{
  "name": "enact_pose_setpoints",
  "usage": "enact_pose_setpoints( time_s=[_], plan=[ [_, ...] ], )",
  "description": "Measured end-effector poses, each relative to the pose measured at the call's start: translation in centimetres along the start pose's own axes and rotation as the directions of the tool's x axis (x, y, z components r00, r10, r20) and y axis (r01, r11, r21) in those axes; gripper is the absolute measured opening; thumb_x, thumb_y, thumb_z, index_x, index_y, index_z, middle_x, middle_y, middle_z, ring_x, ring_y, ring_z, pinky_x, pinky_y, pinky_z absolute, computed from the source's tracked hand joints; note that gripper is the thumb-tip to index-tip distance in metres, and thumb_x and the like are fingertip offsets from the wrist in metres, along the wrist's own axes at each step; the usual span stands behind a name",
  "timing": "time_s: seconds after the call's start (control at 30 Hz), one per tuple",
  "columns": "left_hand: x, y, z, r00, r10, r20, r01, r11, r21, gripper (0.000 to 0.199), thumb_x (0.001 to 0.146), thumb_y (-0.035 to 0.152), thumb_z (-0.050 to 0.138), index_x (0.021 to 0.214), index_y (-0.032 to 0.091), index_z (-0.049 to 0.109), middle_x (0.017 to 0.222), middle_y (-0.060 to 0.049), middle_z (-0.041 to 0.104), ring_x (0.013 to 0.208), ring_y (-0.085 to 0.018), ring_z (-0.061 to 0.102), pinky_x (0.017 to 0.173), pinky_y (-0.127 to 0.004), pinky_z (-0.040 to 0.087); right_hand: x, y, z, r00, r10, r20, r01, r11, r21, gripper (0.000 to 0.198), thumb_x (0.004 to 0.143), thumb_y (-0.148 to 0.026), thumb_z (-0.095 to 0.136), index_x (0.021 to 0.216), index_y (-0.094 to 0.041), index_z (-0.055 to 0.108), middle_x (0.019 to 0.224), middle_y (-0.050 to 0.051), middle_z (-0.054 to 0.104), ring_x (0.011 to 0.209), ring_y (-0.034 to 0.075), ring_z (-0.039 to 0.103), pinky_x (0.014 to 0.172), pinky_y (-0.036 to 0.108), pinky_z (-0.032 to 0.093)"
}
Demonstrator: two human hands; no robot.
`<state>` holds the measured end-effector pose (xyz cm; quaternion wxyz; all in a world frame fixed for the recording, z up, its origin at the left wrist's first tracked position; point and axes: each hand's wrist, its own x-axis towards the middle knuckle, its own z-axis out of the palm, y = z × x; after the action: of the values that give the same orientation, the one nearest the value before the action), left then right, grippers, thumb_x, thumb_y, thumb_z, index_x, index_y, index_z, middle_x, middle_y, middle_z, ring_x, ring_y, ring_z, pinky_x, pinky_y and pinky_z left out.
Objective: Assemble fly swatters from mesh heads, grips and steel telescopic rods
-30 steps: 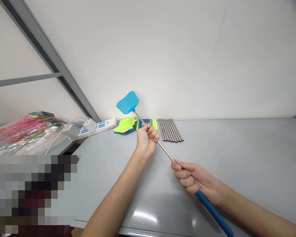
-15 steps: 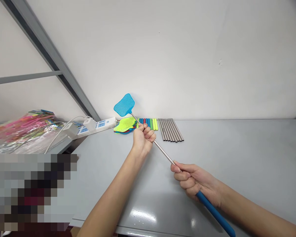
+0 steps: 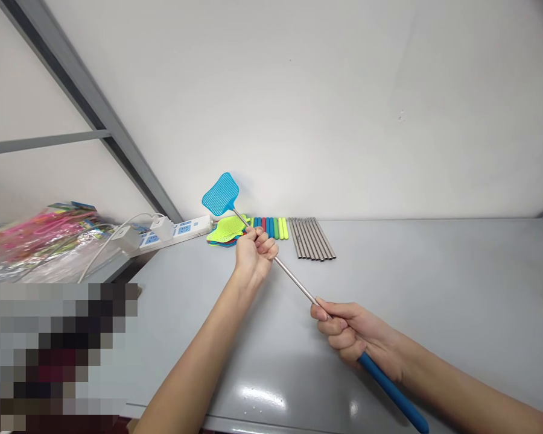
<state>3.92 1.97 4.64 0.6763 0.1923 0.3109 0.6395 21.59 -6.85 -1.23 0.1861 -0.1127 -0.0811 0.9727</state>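
Note:
A fly swatter (image 3: 296, 281) with a metal telescopic rod slants across the view, held above the table by both hands. Its perforated blue head (image 3: 221, 194) is at the far upper left end, its blue handle (image 3: 393, 390) at the near right end. My left hand (image 3: 256, 252) is closed around the rod a little below the head. My right hand (image 3: 344, 331) is wrapped around the rod and the top of the handle; their junction is hidden by its fingers. Behind my left hand lies a pile of swatter heads (image 3: 228, 229), a yellow-green one on top.
Along the wall lie several coloured handles (image 3: 275, 228) in a row, then several metal rods (image 3: 312, 239) side by side. A white power strip (image 3: 176, 232) with plugged-in adapters and cables stands left, beside plastic-wrapped packages (image 3: 40, 235). The grey table (image 3: 434, 283) meets a white wall.
My left hand has shifted slightly left along with the swatter's head, and a little more rod shows between the hands. Both hands keep their grip. The whole view has drifted slightly.

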Motion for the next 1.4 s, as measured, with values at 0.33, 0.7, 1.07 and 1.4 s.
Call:
enact_pose_setpoints(
  time_s=[0.33, 0.7, 1.07, 1.4],
  plan=[
    [-0.5, -3.2, -1.7, 0.991, 0.132, -0.040, -0.127, 0.986, 0.106, 0.034, 0.085, 0.037, 0.034, 0.062, 0.015, 0.044, 0.040, 0.007, 0.032, 0.032, -0.006, 0.034, 0.035, -0.017, 0.032, -0.3, 0.2, -1.1, 0.979, -0.016, -0.205, -0.013, 0.990, -0.142, 0.020, 0.083, -0.027, 0.043, 0.068, -0.013, 0.047, 0.049, -0.008, 0.023, 0.033, 0.000, 0.021, 0.029, 0.011, 0.011],
    [-1.5, -4.7, -1.4, 0.909, 0.414, -0.044, -0.374, 0.857, 0.354, 0.038, 0.080, 0.049, 0.038, 0.066, 0.015, 0.047, 0.053, 0.002, 0.046, 0.042, -0.008, 0.043, 0.040, -0.019, 0.038, -0.4, 0.0, -1.6, 0.973, 0.029, -0.230, -0.084, 0.968, -0.236, 0.025, 0.081, -0.028, 0.038, 0.063, -0.014, 0.049, 0.044, -0.007, 0.028, 0.029, 0.003, 0.018, 0.027, 0.015, 0.013],
    [-5.4, -8.4, -0.7, 0.969, 0.225, 0.100, -0.242, 0.799, 0.550, 0.038, 0.083, 0.048, 0.031, 0.067, 0.017, 0.045, 0.055, 0.003, 0.042, 0.044, -0.007, 0.039, 0.045, -0.019, 0.034, -1.2, -1.3, -0.7, 0.953, -0.097, -0.287, -0.012, 0.935, -0.355, 0.025, 0.081, -0.028, 0.037, 0.063, -0.015, 0.047, 0.043, -0.007, 0.028, 0.030, 0.002, 0.015, 0.028, 0.015, 0.012],
    [-7.1, -10.0, -0.6, 0.987, 0.044, 0.154, -0.126, 0.808, 0.576, 0.034, 0.082, 0.047, 0.033, 0.072, 0.017, 0.045, 0.042, 0.005, 0.043, 0.041, -0.010, 0.044, 0.046, -0.020, 0.035, -1.7, -2.1, 0.5, 0.929, -0.161, -0.333, -0.015, 0.884, -0.468, 0.024, 0.082, -0.031, 0.040, 0.064, -0.016, 0.046, 0.045, -0.008, 0.026, 0.033, 0.002, 0.013, 0.030, 0.014, 0.010]
  ],
)
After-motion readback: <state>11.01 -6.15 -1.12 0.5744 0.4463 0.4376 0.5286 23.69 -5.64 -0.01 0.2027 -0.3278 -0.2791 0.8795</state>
